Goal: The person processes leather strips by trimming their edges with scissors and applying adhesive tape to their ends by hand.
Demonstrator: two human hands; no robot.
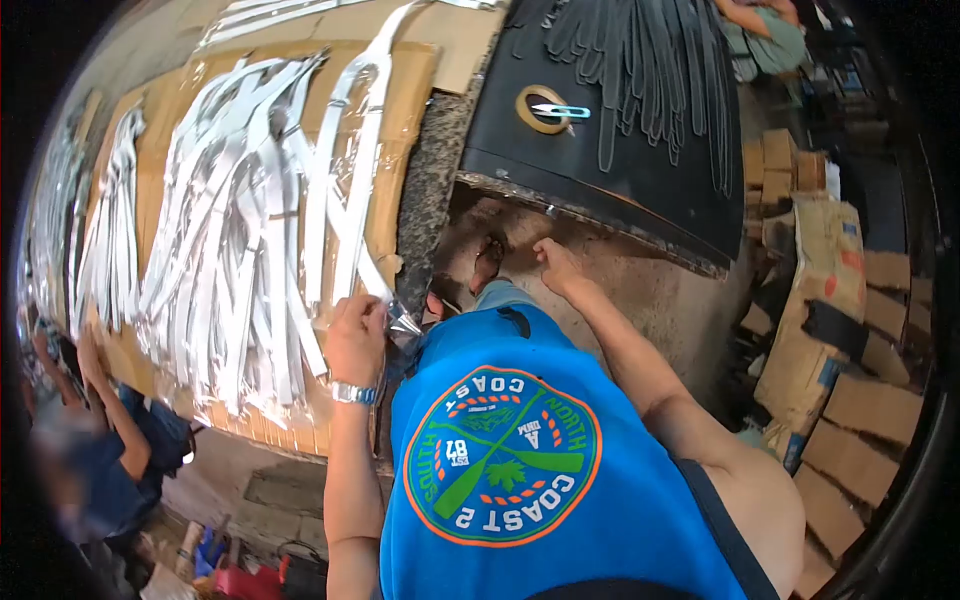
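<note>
My left hand (357,335), with a metal watch on its wrist, is at the near edge of the cardboard-covered table. Its fingers are closed on the lower end of a white strap (366,268), beside a shiny crumpled piece (402,320) that I cannot make out. To the left of that strap lies a thick bundle of white straps (240,230) on clear plastic. My right hand (560,268) is held over the floor beyond my body, its fingers curled and nothing visible in them.
On a black-topped table (520,150) lie a tape roll (540,110), a light-blue cutter (562,111) and many black straps (650,80). Cardboard boxes (850,430) are stacked at right. Other people are at the left edge and upper right.
</note>
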